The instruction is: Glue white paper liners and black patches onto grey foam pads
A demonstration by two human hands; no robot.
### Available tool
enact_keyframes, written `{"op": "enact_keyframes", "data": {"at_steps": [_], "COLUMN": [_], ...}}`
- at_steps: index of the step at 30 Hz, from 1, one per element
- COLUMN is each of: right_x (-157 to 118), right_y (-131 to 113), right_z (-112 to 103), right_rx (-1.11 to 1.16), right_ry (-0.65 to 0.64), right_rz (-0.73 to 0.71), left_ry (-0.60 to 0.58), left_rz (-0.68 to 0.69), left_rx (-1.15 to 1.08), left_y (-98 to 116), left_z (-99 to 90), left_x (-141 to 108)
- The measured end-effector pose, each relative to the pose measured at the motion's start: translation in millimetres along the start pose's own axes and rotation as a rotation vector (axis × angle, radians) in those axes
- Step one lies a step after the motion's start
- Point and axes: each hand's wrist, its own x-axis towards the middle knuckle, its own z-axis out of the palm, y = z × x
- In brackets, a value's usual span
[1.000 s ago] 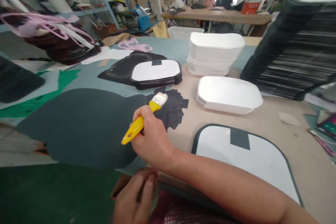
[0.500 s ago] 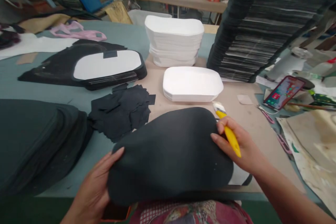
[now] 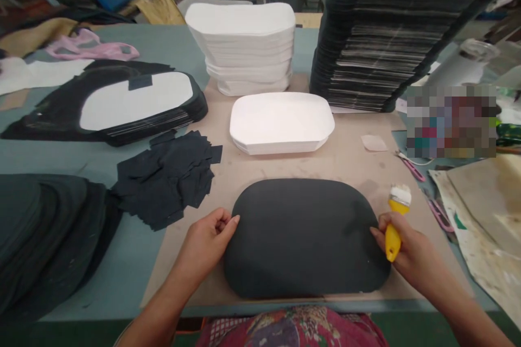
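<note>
A black panel with rounded corners (image 3: 305, 238) lies flat on the brown board (image 3: 187, 271) in front of me. My left hand (image 3: 211, 236) is closed at its left edge, thumb and forefinger pinching the rim. At the opposite edge is my right hand (image 3: 401, 241), wrapped round a yellow-handled paintbrush (image 3: 393, 241). Its white-coated bristles point away from me, and the thumb and a fingertip touch the panel's right edge. Beyond the panel, a low stack of white octagonal sheets (image 3: 281, 119) sits on the board. Whatever lies beneath the black panel is hidden.
Left are a pile of black pieces (image 3: 44, 238), small black patches (image 3: 166, 176) and white-topped panels (image 3: 138, 100). Behind stand a white stack (image 3: 244, 49) and a tall black stack (image 3: 378, 38). Pink-handled scissors (image 3: 439, 214) and a stained cloth (image 3: 488, 217) lie right.
The black panel, raised and tilted before, now lies flat on the board, covering the white piece seen beneath it. My hands have moved to its two ends, the right still holding the paintbrush.
</note>
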Motion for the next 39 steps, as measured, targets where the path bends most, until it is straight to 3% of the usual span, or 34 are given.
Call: {"op": "enact_keyframes", "data": {"at_steps": [12,18,21,24,27,30,39], "right_x": [-8.6,-10.5,-7.9,-5.7,-4.9,-4.3,2.7], "right_y": [2.2,4.2,6.7,5.1,-1.3,-7.4,-11.1], "right_z": [7.4,5.3,2.9,3.3,7.3,12.6,14.7], "right_rx": [0.023,-0.073,-0.16,-0.126,-0.054,-0.045,-0.004], "right_ry": [-0.02,0.004,0.071,0.154,0.131,0.115,0.09], "right_rz": [0.04,0.035,0.037,0.013,0.025,0.075,0.112], "left_ry": [0.005,-0.037,0.059,0.17,0.001,-0.141,-0.114], "left_rz": [0.0,0.041,0.079,0.291,0.487,0.464,0.375], "left_rx": [0.052,0.115,0.291,0.318,0.21,0.161,0.066], "left_y": [-2.2,-8.5,-3.5,10.6,27.0,36.3,31.7], "left_z": [-2.1,-2.2,-6.9,-5.5,3.8,11.9,9.5], "left_x": [14.8,12.9,15.8,29.5,47.8,57.3,53.7]}}
